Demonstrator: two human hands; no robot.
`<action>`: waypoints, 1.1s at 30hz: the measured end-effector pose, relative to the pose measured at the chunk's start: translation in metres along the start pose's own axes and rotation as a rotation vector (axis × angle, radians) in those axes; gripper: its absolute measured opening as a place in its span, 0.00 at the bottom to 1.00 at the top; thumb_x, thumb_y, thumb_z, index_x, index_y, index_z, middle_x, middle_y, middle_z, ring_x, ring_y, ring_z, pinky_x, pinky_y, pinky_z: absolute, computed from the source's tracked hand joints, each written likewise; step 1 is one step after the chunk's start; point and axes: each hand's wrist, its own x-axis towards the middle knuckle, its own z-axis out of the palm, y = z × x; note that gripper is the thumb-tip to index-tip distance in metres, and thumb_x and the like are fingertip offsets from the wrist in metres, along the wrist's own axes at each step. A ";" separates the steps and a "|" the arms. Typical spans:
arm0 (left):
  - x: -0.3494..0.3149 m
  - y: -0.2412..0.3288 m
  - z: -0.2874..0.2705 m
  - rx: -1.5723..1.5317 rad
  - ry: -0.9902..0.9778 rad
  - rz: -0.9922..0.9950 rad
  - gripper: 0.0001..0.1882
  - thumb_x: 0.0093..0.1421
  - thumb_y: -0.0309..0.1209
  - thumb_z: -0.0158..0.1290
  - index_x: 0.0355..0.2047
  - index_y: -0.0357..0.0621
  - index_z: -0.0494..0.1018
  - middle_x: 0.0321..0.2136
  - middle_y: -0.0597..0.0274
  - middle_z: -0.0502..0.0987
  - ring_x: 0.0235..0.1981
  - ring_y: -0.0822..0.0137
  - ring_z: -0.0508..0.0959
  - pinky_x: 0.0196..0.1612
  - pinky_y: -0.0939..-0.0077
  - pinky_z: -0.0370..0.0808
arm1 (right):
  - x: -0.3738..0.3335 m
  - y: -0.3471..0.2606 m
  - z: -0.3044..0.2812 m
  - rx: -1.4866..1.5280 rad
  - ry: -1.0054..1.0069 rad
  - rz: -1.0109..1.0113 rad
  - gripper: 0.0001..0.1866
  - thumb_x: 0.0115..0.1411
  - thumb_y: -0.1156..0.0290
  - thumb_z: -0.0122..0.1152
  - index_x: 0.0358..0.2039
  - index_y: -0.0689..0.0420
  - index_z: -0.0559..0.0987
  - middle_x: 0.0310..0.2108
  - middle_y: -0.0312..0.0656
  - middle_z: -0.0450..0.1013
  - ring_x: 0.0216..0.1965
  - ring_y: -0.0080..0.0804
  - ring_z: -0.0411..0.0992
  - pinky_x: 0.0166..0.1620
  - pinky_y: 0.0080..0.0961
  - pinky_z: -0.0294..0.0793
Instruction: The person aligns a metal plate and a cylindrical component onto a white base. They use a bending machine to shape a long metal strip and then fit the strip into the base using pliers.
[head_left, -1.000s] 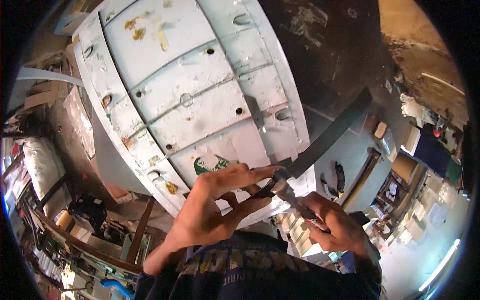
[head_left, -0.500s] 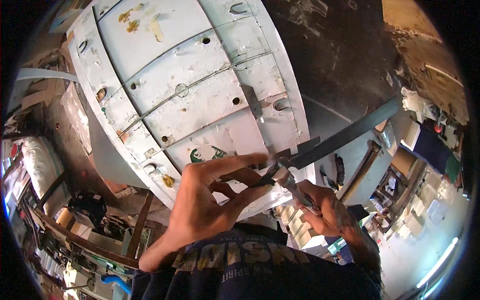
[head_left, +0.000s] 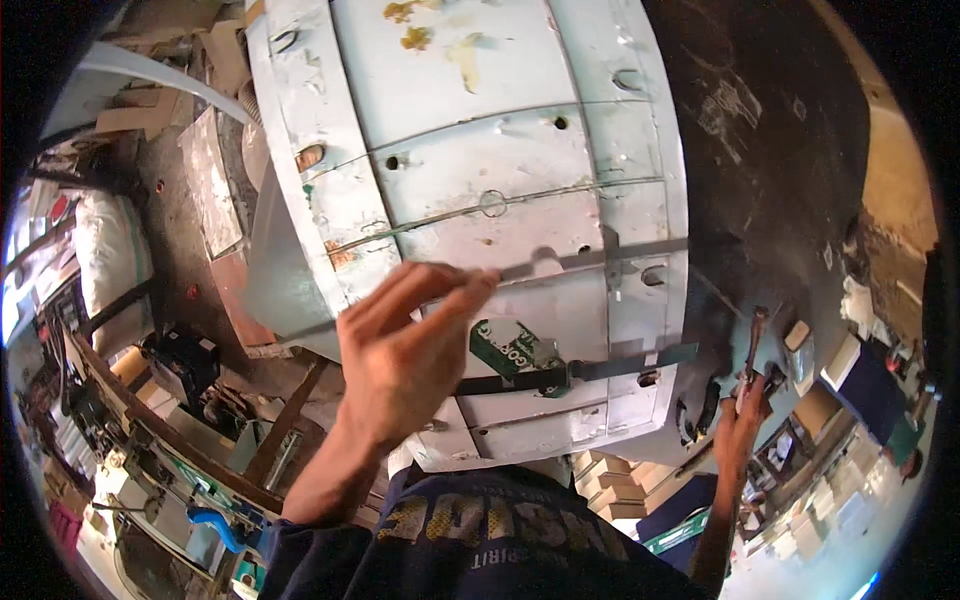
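Note:
My left hand [head_left: 395,350] is over the near part of a white curved panel [head_left: 490,150], thumb and fingers pinched together. Between them runs a long thin dark metal strip [head_left: 640,253], blurred, reaching across the panel toward the right. Nearer to me a black flat bar [head_left: 625,366] lies across the panel; its left end passes behind my left wrist. To the right, past the panel's edge, my right hand [head_left: 745,400] is closed round the handle of a hammer [head_left: 756,345], whose head points away from me.
The panel has wires, holes, curved slots and a green patch [head_left: 505,345]. A dark surface [head_left: 770,130] lies to its right. A white sack [head_left: 112,250] and a black box [head_left: 183,365] stand at left. Stacked boxes [head_left: 612,485] are near right.
My right hand has swung the hammer away to the right, off the strip's end. My left hand has lifted the strip and turned it flatter across the panel. The view has shifted too.

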 end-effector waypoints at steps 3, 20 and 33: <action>0.005 -0.029 -0.003 0.060 0.057 0.006 0.17 0.47 0.11 0.60 0.38 0.39 0.84 0.29 0.59 0.81 0.29 0.64 0.82 0.31 0.71 0.81 | 0.021 -0.041 -0.024 -0.246 0.095 -0.047 0.35 0.63 0.74 0.58 0.69 0.61 0.60 0.59 0.53 0.67 0.60 0.53 0.66 0.61 0.48 0.63; 0.017 -0.050 -0.003 0.151 0.102 0.047 0.20 0.42 0.14 0.59 0.38 0.41 0.82 0.27 0.61 0.79 0.28 0.62 0.80 0.29 0.68 0.78 | 0.139 -0.307 -0.037 0.082 0.215 -1.015 0.15 0.51 0.83 0.70 0.41 0.61 0.84 0.39 0.43 0.80 0.44 0.41 0.77 0.50 0.36 0.72; 0.020 -0.053 -0.006 0.159 0.030 0.032 0.19 0.41 0.16 0.59 0.36 0.41 0.81 0.27 0.63 0.80 0.28 0.62 0.80 0.28 0.68 0.78 | 0.158 -0.310 -0.036 0.127 0.196 -1.128 0.17 0.44 0.89 0.67 0.37 0.62 0.85 0.36 0.45 0.82 0.38 0.42 0.81 0.42 0.33 0.81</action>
